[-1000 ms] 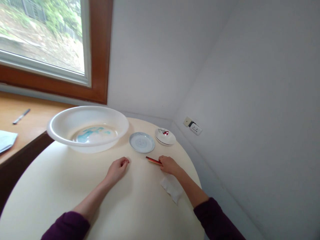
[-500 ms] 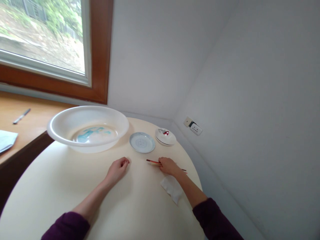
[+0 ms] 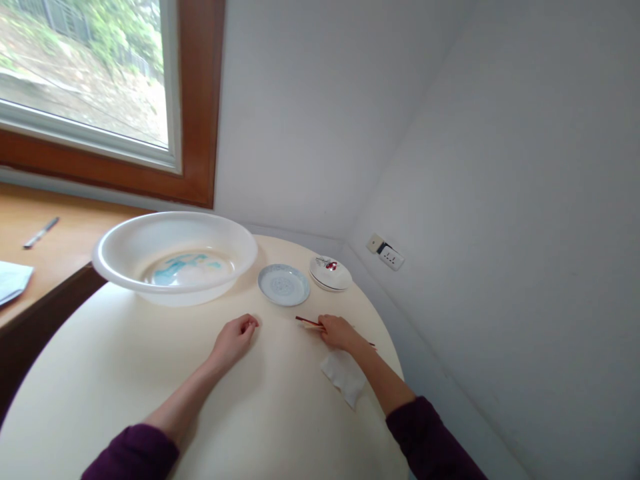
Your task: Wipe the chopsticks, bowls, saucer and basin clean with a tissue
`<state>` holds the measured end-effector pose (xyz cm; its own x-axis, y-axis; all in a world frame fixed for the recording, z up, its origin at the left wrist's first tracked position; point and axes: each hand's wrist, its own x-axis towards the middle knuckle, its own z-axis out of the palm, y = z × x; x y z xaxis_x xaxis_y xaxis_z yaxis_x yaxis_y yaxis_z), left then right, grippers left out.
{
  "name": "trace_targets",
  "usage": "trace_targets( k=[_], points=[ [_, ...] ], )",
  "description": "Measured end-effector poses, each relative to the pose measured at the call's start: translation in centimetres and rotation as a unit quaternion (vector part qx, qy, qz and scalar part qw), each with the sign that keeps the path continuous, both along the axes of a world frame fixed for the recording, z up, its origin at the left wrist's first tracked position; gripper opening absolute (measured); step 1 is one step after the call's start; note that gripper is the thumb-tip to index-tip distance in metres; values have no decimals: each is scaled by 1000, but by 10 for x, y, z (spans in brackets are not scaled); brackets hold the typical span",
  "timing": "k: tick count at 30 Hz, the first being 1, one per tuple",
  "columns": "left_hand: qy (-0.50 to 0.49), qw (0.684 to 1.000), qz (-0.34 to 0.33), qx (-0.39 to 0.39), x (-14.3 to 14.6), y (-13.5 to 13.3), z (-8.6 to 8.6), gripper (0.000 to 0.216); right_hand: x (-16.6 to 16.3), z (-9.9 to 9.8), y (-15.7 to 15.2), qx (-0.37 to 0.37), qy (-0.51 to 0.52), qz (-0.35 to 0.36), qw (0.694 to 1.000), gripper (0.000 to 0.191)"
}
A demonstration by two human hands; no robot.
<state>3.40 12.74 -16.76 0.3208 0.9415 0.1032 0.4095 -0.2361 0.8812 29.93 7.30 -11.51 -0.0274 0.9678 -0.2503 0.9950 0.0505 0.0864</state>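
My right hand (image 3: 338,331) is closed around a few chopsticks (image 3: 308,323), one dark reddish and the others paler. Their ends stick out to the left of the fingers, and thin tips show to the right beyond the wrist. A crumpled white tissue (image 3: 344,375) lies just below that hand. My left hand (image 3: 238,337) rests on the table with its fingers curled in; I see nothing in it. Beyond the hands sits a pale blue-patterned plate (image 3: 283,285). White dishes with a red floral motif (image 3: 330,275) are stacked to its right.
A large translucent basin (image 3: 175,230) stands at the back left of the round cream table (image 3: 270,413). On the wooden ledge at the left lie a pen (image 3: 41,233) and folded paper (image 3: 14,280). A wall with a socket (image 3: 391,257) borders the right side.
The chopsticks have shifted slightly in my right hand, their left ends now a little higher and further right. My left hand stays in place.
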Motion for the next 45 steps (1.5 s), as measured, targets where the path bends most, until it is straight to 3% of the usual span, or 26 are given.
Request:
trace_targets(
  k=[22, 38, 45],
  points=[
    [-2, 1000, 4, -6, 0, -1, 1, 22, 10, -4, 0, -14, 23, -12, 1000, 22],
    [5, 1000, 2, -1, 0, 0, -1, 22, 0, 34, -5, -16, 60, 19, 998, 15],
    [6, 1000, 0, -5, 0, 0, -1, 23, -11, 62, 20, 1, 79, 40, 996, 14]
  ],
)
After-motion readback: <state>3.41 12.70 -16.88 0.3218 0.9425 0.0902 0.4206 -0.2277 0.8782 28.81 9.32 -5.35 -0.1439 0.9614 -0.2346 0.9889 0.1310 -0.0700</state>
